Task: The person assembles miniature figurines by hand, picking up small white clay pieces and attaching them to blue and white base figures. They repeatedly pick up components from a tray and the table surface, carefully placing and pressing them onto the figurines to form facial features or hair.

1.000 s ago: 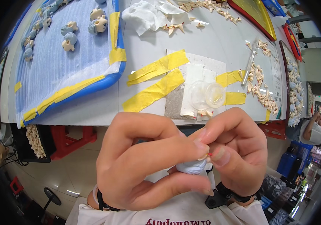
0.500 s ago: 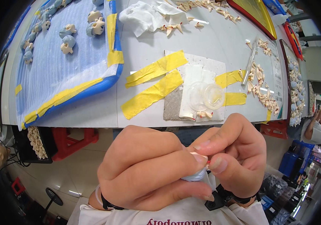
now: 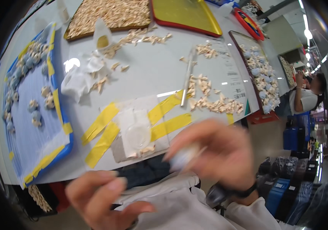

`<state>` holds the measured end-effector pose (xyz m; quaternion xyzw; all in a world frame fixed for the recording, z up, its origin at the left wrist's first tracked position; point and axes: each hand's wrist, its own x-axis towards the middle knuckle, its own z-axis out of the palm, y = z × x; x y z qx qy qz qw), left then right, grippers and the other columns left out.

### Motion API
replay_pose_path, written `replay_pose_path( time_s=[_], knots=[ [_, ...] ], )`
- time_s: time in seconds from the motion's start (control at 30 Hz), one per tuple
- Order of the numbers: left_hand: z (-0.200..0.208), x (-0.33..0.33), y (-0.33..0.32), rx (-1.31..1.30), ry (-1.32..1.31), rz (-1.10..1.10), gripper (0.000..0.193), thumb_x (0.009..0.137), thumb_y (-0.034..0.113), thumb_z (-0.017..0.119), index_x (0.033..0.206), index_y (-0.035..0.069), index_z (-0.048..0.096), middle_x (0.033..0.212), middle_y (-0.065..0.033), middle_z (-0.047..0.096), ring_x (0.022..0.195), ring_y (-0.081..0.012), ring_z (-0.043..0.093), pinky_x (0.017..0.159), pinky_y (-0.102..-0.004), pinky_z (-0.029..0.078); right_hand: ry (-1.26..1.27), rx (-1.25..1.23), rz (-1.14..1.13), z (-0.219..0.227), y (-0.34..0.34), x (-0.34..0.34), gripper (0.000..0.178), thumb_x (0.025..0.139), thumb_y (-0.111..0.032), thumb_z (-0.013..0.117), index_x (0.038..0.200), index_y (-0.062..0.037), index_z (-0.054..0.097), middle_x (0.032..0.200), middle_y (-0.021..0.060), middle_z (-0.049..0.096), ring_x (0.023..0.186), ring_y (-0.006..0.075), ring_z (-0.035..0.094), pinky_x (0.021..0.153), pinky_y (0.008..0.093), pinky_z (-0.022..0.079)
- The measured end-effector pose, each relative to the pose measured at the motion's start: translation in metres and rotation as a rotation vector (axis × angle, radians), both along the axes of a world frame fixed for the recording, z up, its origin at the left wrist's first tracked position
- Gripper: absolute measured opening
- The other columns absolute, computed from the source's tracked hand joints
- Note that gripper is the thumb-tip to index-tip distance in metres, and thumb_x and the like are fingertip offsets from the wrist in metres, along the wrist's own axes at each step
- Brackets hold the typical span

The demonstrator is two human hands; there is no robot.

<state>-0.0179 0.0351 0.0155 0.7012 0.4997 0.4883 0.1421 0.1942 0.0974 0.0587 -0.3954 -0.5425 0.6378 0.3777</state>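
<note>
My right hand (image 3: 225,153) is smeared by motion, its fingers round a small doll head (image 3: 183,158) with light-blue hair, held in front of the table's near edge. My left hand (image 3: 102,199) is apart from it at the lower left, fingers spread, nothing in them. Beyond my hands, a clear round dish (image 3: 138,135) sits on a white pad, fixed down with yellow tape strips (image 3: 102,145). A few small cream pointed pieces (image 3: 147,148) lie at the dish's near side. On the left, a blue-rimmed tray (image 3: 71,137) lined with foam bears several similar doll heads (image 3: 36,118).
A clear rod (image 3: 188,78) lies beside scattered cream pieces (image 3: 217,105). Crumpled white tissue (image 3: 75,82) and a translucent bottle (image 3: 102,34) stand farther back. Behind are a heaped tray (image 3: 108,13) and a yellow tray (image 3: 185,15). Another person (image 3: 306,96) is at the right.
My hands have parted: the left moved down and left and let go, the right moved up with the doll head. The view has swung right, showing more of the table's far side.
</note>
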Motion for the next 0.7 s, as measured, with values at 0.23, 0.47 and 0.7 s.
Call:
replay_pose_path(
  time_s=[0.23, 0.47, 0.7],
  knots=[
    [0.016, -0.082, 0.03, -0.186, 0.232, 0.304, 0.032, 0.084, 0.009, 0.048, 0.115, 0.0, 0.049, 0.123, -0.0157, 0.042, 0.103, -0.022, 0.045, 0.086, -0.0331, 0.037, -1.082, 0.494, -0.615, 0.012, 0.084, 0.216, 0.016, 0.079, -0.006, 0.056, 0.094, -0.0022, 0.061, 0.082, 0.0054, 0.056, 0.072, 0.0132, 0.053, 0.066, 0.024, 0.043],
    [0.026, -0.092, 0.058, -0.423, 0.686, 0.268, 0.035, 0.088, 0.015, 0.045, 0.122, 0.009, 0.05, 0.137, -0.0108, 0.037, 0.131, -0.0289, 0.027, 0.107, -0.0416, 0.019, -1.509, 0.568, -0.422, 0.011, 0.104, 0.244, 0.027, 0.075, -0.012, 0.059, 0.101, -0.0045, 0.058, 0.093, 0.0078, 0.056, 0.083, 0.0181, 0.053, 0.07, 0.0264, 0.041],
    [0.024, -0.099, 0.063, -0.575, 0.56, 0.238, 0.028, 0.082, 0.007, 0.05, 0.109, 0.006, 0.056, 0.132, -0.0109, 0.042, 0.126, -0.0285, 0.035, 0.103, -0.0378, 0.027, -1.138, 0.69, -0.064, 0.014, 0.143, 0.129, 0.022, 0.071, -0.006, 0.059, 0.094, -0.0034, 0.059, 0.095, 0.0056, 0.059, 0.085, 0.0153, 0.053, 0.071, 0.0262, 0.041]
  ],
)
